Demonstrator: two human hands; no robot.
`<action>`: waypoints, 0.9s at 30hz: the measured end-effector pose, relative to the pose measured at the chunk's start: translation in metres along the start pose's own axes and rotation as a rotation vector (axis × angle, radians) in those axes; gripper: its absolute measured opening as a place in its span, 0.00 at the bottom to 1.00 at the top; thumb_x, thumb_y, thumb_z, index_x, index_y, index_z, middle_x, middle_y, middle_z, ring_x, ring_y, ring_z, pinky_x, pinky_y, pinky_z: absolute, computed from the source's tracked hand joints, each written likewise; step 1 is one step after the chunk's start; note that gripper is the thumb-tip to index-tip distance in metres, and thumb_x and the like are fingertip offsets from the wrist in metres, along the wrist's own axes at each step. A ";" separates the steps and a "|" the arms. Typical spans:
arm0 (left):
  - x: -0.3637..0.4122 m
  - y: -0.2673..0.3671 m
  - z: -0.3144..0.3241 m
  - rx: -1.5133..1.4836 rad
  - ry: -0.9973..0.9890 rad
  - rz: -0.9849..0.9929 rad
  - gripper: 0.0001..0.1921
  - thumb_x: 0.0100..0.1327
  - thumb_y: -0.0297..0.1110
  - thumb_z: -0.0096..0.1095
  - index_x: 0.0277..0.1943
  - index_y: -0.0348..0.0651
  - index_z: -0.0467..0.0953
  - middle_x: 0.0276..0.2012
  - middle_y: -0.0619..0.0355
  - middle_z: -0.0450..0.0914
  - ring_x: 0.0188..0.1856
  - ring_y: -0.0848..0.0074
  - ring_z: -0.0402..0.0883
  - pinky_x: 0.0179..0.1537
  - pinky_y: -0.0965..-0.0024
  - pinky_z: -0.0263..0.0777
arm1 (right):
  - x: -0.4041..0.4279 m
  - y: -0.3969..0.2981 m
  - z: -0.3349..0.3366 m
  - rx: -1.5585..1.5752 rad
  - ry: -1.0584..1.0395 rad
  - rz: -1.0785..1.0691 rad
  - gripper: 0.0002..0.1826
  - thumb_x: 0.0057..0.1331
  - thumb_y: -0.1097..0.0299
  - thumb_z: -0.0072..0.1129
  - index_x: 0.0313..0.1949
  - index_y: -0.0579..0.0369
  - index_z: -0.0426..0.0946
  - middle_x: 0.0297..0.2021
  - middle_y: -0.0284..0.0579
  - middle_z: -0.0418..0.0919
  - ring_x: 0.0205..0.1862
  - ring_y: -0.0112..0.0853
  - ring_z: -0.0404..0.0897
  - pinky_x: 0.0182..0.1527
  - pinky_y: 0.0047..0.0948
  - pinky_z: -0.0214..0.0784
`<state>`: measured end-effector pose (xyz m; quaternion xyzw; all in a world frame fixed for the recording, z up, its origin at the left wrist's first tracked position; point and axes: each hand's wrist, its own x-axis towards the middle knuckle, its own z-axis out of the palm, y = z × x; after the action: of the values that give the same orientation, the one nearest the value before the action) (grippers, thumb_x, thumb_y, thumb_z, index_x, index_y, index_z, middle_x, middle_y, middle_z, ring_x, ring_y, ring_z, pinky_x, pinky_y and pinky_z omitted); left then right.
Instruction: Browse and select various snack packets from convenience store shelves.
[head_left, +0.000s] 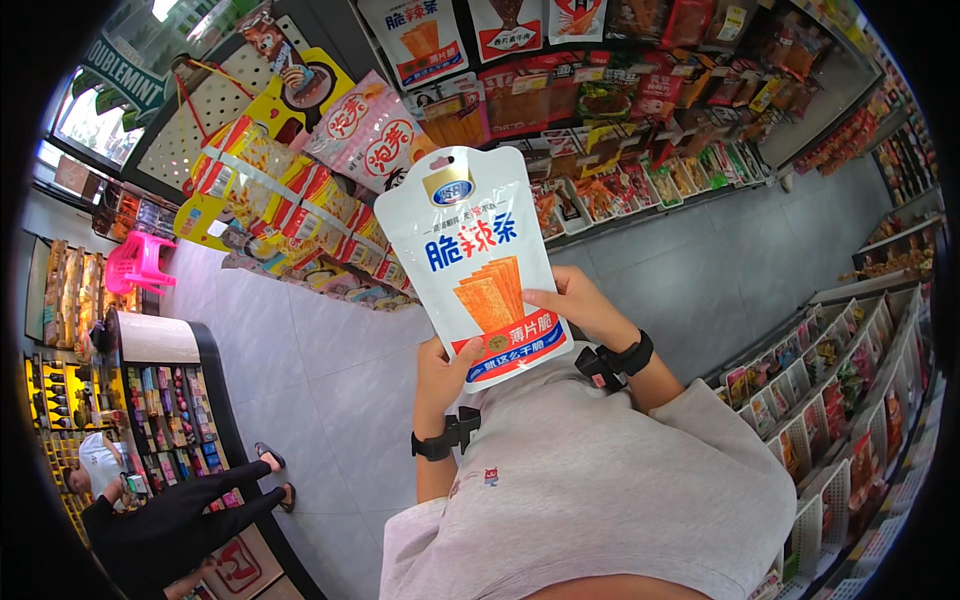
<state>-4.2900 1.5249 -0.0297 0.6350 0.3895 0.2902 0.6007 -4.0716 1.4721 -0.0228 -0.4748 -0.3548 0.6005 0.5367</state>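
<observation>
A white snack pouch (491, 232) with a hang hole at its top is held upright before my chest, its printed front towards me. Orange flat strips are pictured on it, above a red band. My left hand (442, 371) grips its lower left corner, thumb on the front. On the right edge, my right hand (581, 307) pinches the pouch with the thumb near the pictured strips. The other fingers of both hands are mostly hidden behind it. Each wrist wears a black strap (435, 448) with a small block.
Hanging snack packets (517, 97) cover the rack ahead. A stack of bundled yellow-red packs (300, 206) stands left of the pouch. White baskets (814, 442) of packets line the right side. People stand by a counter (161, 337) at left, near a pink plastic stool (139, 262).
</observation>
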 end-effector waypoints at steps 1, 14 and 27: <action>0.000 -0.001 0.001 -0.005 -0.029 -0.017 0.10 0.57 0.30 0.59 0.36 0.30 0.75 0.29 0.55 0.80 0.29 0.82 0.76 0.32 0.77 0.70 | 0.000 -0.001 0.000 -0.008 -0.012 0.017 0.15 0.60 0.67 0.55 0.43 0.63 0.73 0.36 0.40 0.78 0.34 0.19 0.76 0.37 0.19 0.69; -0.005 -0.001 0.011 -0.104 0.039 -0.031 0.11 0.56 0.30 0.60 0.39 0.30 0.75 0.32 0.55 0.80 0.32 0.81 0.77 0.34 0.77 0.70 | -0.004 0.011 0.003 -0.102 0.002 -0.014 0.15 0.58 0.66 0.59 0.42 0.62 0.75 0.34 0.39 0.79 0.33 0.18 0.75 0.35 0.19 0.68; -0.060 0.005 -0.002 -0.020 0.113 -0.031 0.13 0.57 0.31 0.60 0.42 0.33 0.75 0.36 0.57 0.79 0.36 0.83 0.75 0.39 0.76 0.70 | -0.016 0.016 0.028 -0.096 -0.201 0.026 0.14 0.55 0.72 0.59 0.40 0.66 0.74 0.35 0.41 0.78 0.35 0.22 0.75 0.39 0.21 0.67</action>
<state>-4.3224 1.4756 -0.0184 0.6056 0.4298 0.3200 0.5884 -4.1038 1.4562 -0.0259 -0.4420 -0.4292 0.6341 0.4672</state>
